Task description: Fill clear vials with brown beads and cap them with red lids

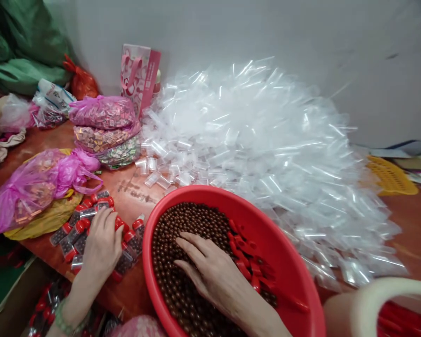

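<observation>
A large red basin [301, 281] holds many small round brown balls [182, 220] and, on its right side, red plastic pieces [245, 257]. My right hand [210, 267] rests on the brown balls with its fingers apart. To the left of the basin, my left hand [103, 243] lies over a group of small clear containers with red caps [80, 241], filled with dark balls. Its fingers are slightly spread, and I see nothing held in them. A bead bracelet is on my left wrist.
Behind the basin rises a big heap of clear plastic tubes [252, 131]. Pink bags of small pieces [105, 112] and a pink gift bag [136, 75] stand at the back left. A yellow basket [391, 175] and a white bucket [361, 304] are at the right.
</observation>
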The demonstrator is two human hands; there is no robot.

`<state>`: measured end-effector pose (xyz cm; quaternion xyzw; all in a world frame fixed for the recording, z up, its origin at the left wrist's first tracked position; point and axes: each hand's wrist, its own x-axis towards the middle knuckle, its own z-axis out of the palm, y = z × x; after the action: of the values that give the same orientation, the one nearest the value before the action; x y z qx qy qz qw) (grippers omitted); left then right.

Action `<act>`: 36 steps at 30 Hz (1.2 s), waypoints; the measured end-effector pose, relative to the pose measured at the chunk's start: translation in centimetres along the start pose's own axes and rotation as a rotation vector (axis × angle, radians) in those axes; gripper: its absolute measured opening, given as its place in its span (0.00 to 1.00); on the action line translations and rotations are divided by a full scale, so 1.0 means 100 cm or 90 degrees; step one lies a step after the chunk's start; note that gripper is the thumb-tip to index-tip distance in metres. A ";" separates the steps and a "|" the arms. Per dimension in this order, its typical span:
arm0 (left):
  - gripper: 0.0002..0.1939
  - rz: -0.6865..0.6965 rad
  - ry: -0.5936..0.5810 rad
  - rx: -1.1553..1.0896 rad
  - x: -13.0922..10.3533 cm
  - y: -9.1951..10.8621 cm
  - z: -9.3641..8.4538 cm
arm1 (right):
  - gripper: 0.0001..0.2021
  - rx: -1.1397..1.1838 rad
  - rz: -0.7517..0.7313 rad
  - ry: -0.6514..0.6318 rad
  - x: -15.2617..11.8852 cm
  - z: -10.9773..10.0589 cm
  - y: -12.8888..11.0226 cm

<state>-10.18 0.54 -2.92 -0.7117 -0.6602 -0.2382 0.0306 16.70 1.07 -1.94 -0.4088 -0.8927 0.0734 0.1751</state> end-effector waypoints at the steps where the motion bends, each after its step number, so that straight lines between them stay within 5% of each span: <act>1: 0.13 0.017 -0.008 -0.012 0.015 0.005 0.009 | 0.15 0.001 0.004 -0.003 0.000 0.000 0.001; 5: 0.12 0.014 -0.157 0.015 0.089 0.033 0.052 | 0.13 -0.007 0.019 -0.023 0.001 -0.002 0.007; 8: 0.15 -0.018 -0.186 0.054 0.131 0.045 0.091 | 0.11 -0.024 0.042 -0.044 0.001 -0.007 0.010; 12: 0.16 -0.050 -0.215 0.074 0.152 0.045 0.128 | 0.09 -0.027 0.070 -0.085 0.001 -0.011 0.009; 15: 0.17 -0.051 -0.228 0.076 0.156 0.036 0.135 | 0.08 -0.007 0.087 -0.109 0.003 -0.014 0.010; 19: 0.17 -0.063 -0.230 0.063 0.159 0.022 0.121 | 0.09 0.029 0.112 -0.065 0.006 -0.027 0.024; 22: 0.19 -0.050 -0.209 0.025 0.152 0.022 0.087 | 0.11 0.068 0.155 0.034 0.008 -0.044 0.038; 26: 0.21 0.180 -0.190 -0.139 0.121 0.051 0.029 | 0.17 0.082 0.181 0.083 0.019 -0.063 0.041; 30: 0.24 0.354 -0.266 -0.239 0.088 0.086 0.002 | 0.18 0.051 0.132 -0.020 0.028 -0.064 0.030; 36: 0.30 0.397 -0.379 -0.206 0.074 0.098 0.016 | 0.09 0.008 0.132 -0.208 0.023 -0.053 0.030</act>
<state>-0.20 6.73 1.11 -0.9093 -0.3492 -0.1025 -0.2017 19.39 4.71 2.77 -0.4804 -0.8617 0.1617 0.0219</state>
